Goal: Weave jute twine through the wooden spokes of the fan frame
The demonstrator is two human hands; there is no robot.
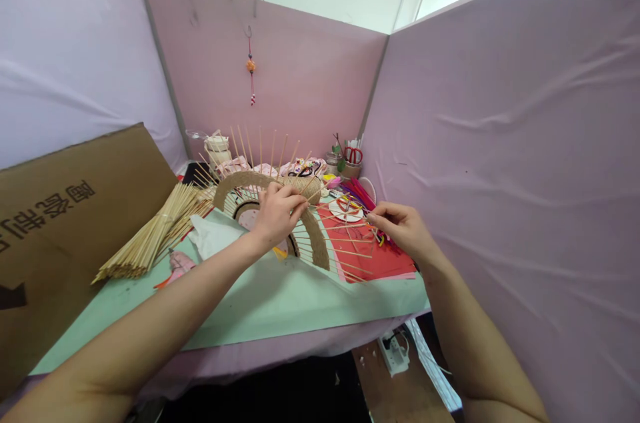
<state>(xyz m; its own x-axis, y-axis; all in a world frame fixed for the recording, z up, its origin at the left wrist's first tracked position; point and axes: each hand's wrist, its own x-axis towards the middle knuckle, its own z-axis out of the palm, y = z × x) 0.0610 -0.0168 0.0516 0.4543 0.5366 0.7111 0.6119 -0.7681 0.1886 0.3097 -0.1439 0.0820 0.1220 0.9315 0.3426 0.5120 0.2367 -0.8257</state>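
A round frame of thin wooden sticks stands on the table, its sticks fanning outward. A wide band of woven brown twine runs across them. My left hand is closed at the upper right of this band, fingers pinching a stick and the twine. Off to the right, my right hand is closed in a pinch on a thin strand of twine, which seems to stretch toward my left hand. Behind the frame lies a roll of twine.
A bundle of wooden sticks lies at left beside a cardboard sheet. A pink glue gun rests nearby. Red paper, colourful pipe cleaners and red-handled scissors are at right. A power strip sits below.
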